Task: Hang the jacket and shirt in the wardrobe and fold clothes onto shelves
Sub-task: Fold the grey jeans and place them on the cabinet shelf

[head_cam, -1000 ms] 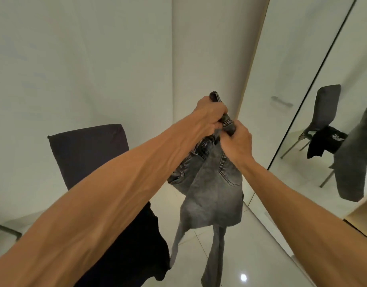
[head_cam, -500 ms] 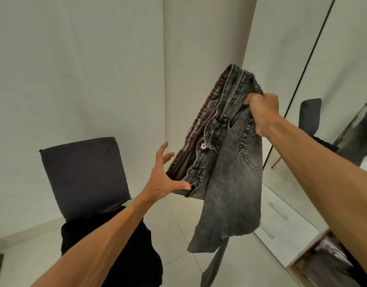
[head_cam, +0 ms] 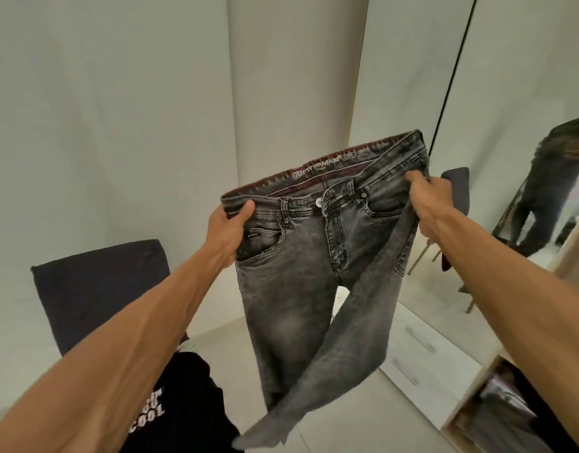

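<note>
We are now holding the grey jeans (head_cam: pixel 314 273) spread by the waistband, left hand (head_cam: pixel 227 233) newly closed on one corner, right hand (head_cam: pixel 427 199) gripping the other. They are hanging in midair beside the wardrobe (head_cam: pixel 445 361), so we are likely starting the fold.

One jeans (head_cam: pixel 314 263); two hands (head_cam: pixel 227 228) (head_cam: pixel 430 199); one chair (head_cam: pixel 98 289); one black garment (head_cam: pixel 177 407).

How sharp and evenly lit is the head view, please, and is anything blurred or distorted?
Head view: soft, even light; jeans sharp at the waistband, blurred at the lower legs; forearms stretched by the wide lens; mirror reflection smeared; left hand and right hand in focus.
</note>
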